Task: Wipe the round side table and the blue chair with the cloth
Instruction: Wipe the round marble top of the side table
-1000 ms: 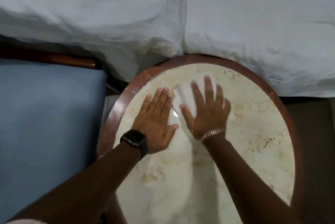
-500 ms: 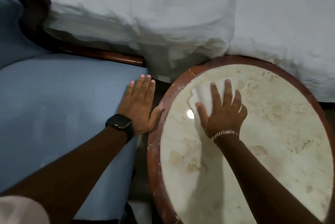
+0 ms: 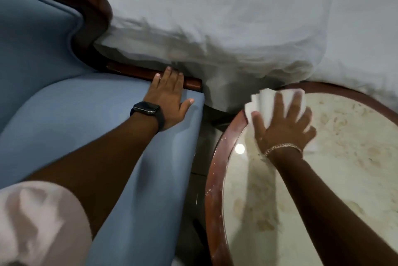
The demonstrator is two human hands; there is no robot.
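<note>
- Right hand (image 3: 282,127) is flat on the cloth (image 3: 267,102), fingers spread wide, palm pressing it down onto the round side table (image 3: 215,171) at the far left part of the top, close to the wooden rim.
- The cloth is white and folded; its layered edges fan out past the fingertips (image 3: 279,95) toward the rim, and a corner peeks out on the thumb side too.
- No pinch there: the hand lies open over the cloth, pinning it to the pale marble-look top.
- A thin bracelet (image 3: 282,147) sits on the right wrist.
- Left hand (image 3: 170,99) rests on the blue chair (image 3: 64,114), palm down on the seat cushion at its far corner, fingers together and reaching onto the dark wooden frame rail (image 3: 191,84), thumb stretched out to the side.
- It holds nothing; it just bears flat on the upholstery.
- A black smartwatch (image 3: 146,108) is strapped to the left wrist.
- Chair and table stand just beside each other, a dark gap of floor (image 3: 200,158) between them.
- White bedding (image 3: 237,28) bulges along the far side, hanging down behind both the chair's curved wooden arm and the table's back edge.
- A pale sleeve (image 3: 38,222) fills the lower left corner.
</note>
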